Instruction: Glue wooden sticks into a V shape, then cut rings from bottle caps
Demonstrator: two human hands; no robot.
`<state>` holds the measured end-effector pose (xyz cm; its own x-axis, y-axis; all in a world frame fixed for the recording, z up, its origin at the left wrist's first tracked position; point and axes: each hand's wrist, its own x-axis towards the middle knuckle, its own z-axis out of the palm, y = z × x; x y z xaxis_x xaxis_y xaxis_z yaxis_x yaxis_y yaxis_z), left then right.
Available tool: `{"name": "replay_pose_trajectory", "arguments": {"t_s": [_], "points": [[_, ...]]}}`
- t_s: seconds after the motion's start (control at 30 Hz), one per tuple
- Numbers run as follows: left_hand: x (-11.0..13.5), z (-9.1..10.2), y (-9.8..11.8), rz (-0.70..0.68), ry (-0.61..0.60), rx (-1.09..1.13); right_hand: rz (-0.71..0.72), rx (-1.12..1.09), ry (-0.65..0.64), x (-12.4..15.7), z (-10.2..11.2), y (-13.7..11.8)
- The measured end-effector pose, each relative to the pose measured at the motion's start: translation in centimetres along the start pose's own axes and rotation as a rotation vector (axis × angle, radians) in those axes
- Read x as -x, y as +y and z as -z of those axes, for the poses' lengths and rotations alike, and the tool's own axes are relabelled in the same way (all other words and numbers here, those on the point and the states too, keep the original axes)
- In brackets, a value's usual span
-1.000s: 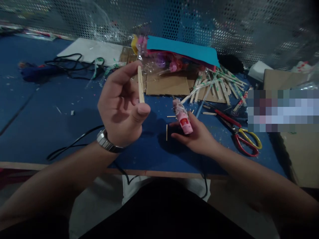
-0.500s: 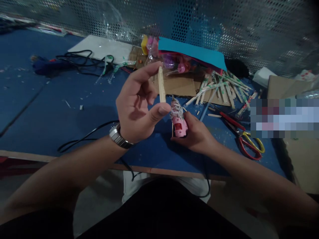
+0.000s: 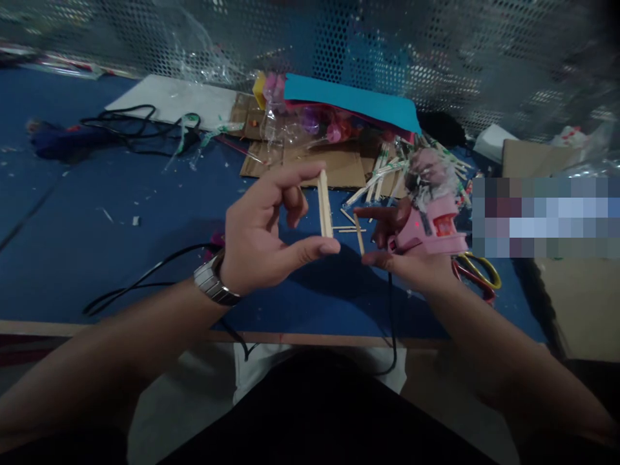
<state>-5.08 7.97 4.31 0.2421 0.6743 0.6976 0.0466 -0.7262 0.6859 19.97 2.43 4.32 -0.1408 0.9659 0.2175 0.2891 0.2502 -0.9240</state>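
My left hand (image 3: 264,232), with a metal watch on its wrist, pinches a short pale wooden stick (image 3: 325,205) by its two ends, between index finger and thumb. Facing it across a small gap, my right hand (image 3: 402,252) grips a thinner wooden stick (image 3: 359,234) the same way. That hand also carries a pink hot glue gun (image 3: 436,226), its front part wrapped in stringy whitish material. Small stick pieces (image 3: 346,229) lie on the blue table between and beyond the hands.
Behind lie wrapped chopsticks (image 3: 382,174), cardboard (image 3: 329,165), and blue sheets (image 3: 351,97) over plastic-wrapped items. Scissors (image 3: 479,274) rest partly hidden by my right hand. Black cords (image 3: 145,284) cross the table (image 3: 184,213). A cardboard box (image 3: 571,310) stands at the right.
My right hand has moved right and turned, so the glue gun now sits off to the side and the thin stick shows fully. The left hand's stick has come lower, facing it.
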Motion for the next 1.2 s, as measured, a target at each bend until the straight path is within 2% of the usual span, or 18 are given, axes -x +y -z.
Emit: {"name": "replay_pose_trajectory", "arguments": {"t_s": [0.07,0.13,0.27,0.47,0.6,0.77,0.93,1.2], "points": [[0.1,0.1,0.5,0.021,-0.138,-0.071,0.013,-0.118,0.026,0.0,-0.2,-0.1],[0.1,0.1,1.0,0.0,-0.249,-0.152,0.012,-0.131,0.043,0.3,-0.6,-0.1],[0.0,0.1,1.7,-0.033,-0.346,-0.223,0.003,-0.109,0.051,1.1,-1.0,-0.4],[0.2,0.0,1.8,-0.007,-0.346,-0.165,-0.04,-0.155,-0.028,1.9,-0.8,-0.8],[0.3,-0.2,1.8,-0.038,-0.334,-0.136,-0.056,-0.181,-0.06,2.0,-0.8,-1.0],[0.2,-0.3,1.4,-0.108,-0.326,-0.119,-0.171,-0.147,-0.085,2.0,-0.8,-1.5],[0.2,-0.2,1.1,-0.107,-0.329,-0.132,-0.138,-0.19,-0.083,2.0,-0.8,-2.0],[0.2,-0.3,1.0,-0.132,-0.314,-0.125,-0.168,-0.141,-0.087,1.8,-0.8,-1.9]]}}
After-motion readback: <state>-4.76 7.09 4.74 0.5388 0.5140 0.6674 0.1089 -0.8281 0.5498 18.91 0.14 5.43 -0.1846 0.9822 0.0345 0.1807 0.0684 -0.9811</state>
